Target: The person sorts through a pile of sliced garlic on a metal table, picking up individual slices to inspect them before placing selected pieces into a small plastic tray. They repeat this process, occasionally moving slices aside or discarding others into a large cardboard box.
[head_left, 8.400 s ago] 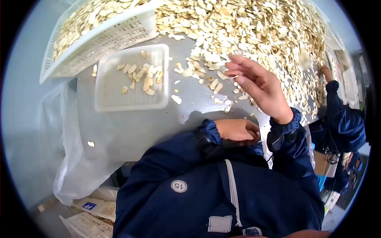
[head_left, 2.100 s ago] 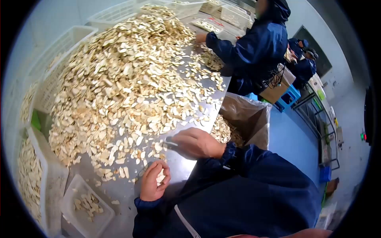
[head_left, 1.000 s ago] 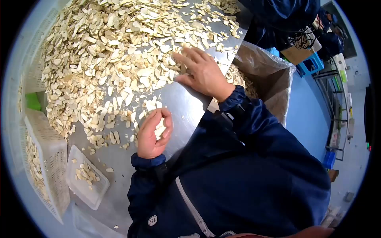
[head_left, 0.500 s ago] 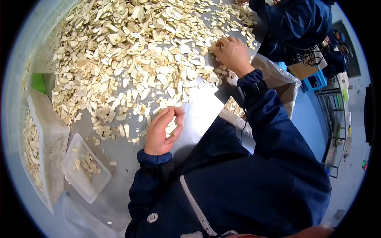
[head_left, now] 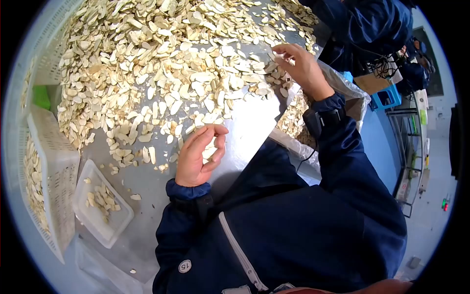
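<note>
A large heap of pale, dried-looking slices (head_left: 181,73) covers the metal table. My left hand (head_left: 199,157) rests at the near edge of the heap, palm inward, with curved fingers apart from the thumb; a pale slice shows in the gap, and no grip on it is visible. Near the table's right edge, my right hand (head_left: 306,71) hovers by loose slices, its index finger stretched out and a gap below it. Just beneath that wrist, a lined box (head_left: 289,139) holds more slices (head_left: 296,115).
A small white tray (head_left: 125,226) with a few slices lies at the lower left. Beside it stands a perforated white basket (head_left: 61,181) with slices, and a green object (head_left: 41,97) is behind. Another person's dark sleeve (head_left: 367,22) is at top right, near a blue crate (head_left: 387,98).
My right hand has moved right and slightly down toward the box, its fingers more spread. More slices in the box now show. My left hand keeps nearly the same pose.
</note>
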Available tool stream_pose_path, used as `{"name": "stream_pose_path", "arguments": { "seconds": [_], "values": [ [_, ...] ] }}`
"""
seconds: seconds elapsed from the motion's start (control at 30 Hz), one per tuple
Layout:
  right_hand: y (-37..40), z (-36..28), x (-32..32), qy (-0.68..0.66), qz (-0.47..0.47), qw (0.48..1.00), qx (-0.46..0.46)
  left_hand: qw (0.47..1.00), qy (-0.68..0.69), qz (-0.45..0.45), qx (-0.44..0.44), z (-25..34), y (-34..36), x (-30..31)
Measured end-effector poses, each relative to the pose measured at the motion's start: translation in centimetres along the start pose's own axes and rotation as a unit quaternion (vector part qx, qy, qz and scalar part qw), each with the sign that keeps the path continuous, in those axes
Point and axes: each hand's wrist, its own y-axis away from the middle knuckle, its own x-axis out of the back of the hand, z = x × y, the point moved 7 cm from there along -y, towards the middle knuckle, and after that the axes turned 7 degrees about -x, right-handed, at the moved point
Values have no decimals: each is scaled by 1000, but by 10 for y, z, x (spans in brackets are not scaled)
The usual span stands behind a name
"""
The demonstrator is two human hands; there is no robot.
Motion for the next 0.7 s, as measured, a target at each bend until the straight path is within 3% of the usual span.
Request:
{"name": "stream_pose_path", "arguments": {
  "seconds": [0.03,0.07,0.17,0.23,0.37,0.47,0.5,0.57,0.63,0.7],
  "values": [
    [-2,12,2,-1,6,999,-38,1000,2,-2,-1,0,0,0],
    [-2,2,5,38,30,999,8,1000,3,-5,-2,-1,0,1],
    [4,-25,-12,37,-20,995,91,1000,4,-9,-2,-2,0,0],
    [7,-35,-24,62,-18,992,108,1000,0,-9,-2,0,-1,0],
    [6,-40,-27,72,-15,995,67,1000,-5,-9,-5,2,1,-2],
    [1,-49,-25,24,-64,997,39,999,30,-15,-12,-1,1,-1],
    [-1,-65,-21,30,-71,996,36,994,-82,-46,-56,4,0,-3],
    [-8,-103,-31,2,-132,988,86,959,-211,-105,-154,13,1,-9],
    [-3,-163,-55,47,-251,961,109,994,-22,-93,-54,0,-2,-3],
    [17,-230,-79,-12,-375,924,71,992,-11,-106,-63,-3,-3,3]
  ]
}}
